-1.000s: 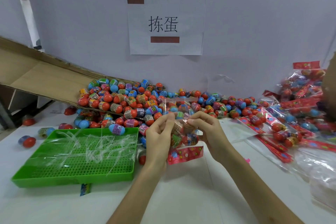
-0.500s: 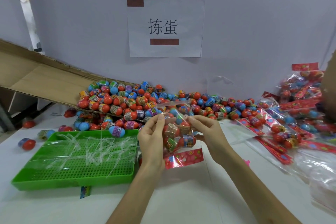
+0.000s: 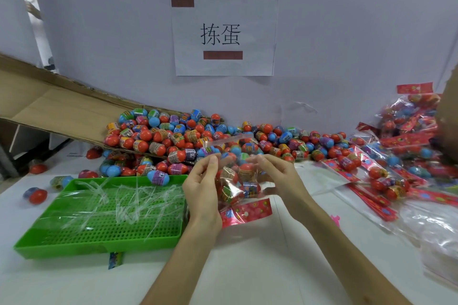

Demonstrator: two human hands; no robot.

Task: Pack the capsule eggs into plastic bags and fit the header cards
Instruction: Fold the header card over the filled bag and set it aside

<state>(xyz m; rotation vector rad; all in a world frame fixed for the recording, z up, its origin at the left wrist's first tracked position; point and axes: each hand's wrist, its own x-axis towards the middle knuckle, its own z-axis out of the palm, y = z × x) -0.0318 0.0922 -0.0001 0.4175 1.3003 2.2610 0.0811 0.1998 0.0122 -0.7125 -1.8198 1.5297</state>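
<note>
Above the table's (image 3: pixel 247 267) middle, left hand (image 3: pixel 202 189) and right hand (image 3: pixel 278 178) pinch the plastic bag (image 3: pixel 233 195) mouth-up, retaining its capsule eggs (image 3: pixel 245 171).

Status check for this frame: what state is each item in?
plastic bag: filled with capsule eggs, held up, flap standing up
header card: at the bag's lower end
left hand: pinches the bag's left edge
right hand: pinches the bag's right edge
green tray: holds loose clear strips
cardboard box: tipped, loose eggs spilling out
packed bags: piled at right
</note>
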